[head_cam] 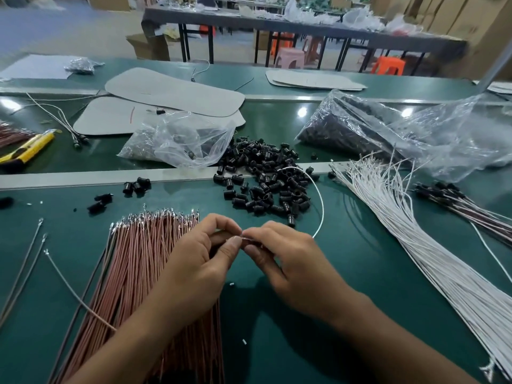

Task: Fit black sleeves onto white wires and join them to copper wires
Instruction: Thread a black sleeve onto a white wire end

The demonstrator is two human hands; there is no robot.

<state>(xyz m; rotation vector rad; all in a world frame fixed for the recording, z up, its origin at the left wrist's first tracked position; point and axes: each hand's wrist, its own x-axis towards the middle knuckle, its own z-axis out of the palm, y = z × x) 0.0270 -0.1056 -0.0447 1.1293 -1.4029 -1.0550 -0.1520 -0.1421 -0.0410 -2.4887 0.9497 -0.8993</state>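
Working near the green worktop's (346,273) front edge
My right hand (279,253) pinches the thin white wire (321,200); my left hand (205,253) pinches its tip, steadying it for joining. Anything else held is hidden.

Two hands, lower centre: left hand (199,253), right hand (288,261). One bundle of copper wires (138,267), lower left, strands too many to count. Three loose wires (26,259), far lower left. One fan of white wires (401,225), right, uncountable. One single white wire (321,200), looped at centre. One heap of black sleeves (266,178), centre, uncountable. Three clear plastic bags (180,142), upper half. One yellow utility knife (30,148), left edge.
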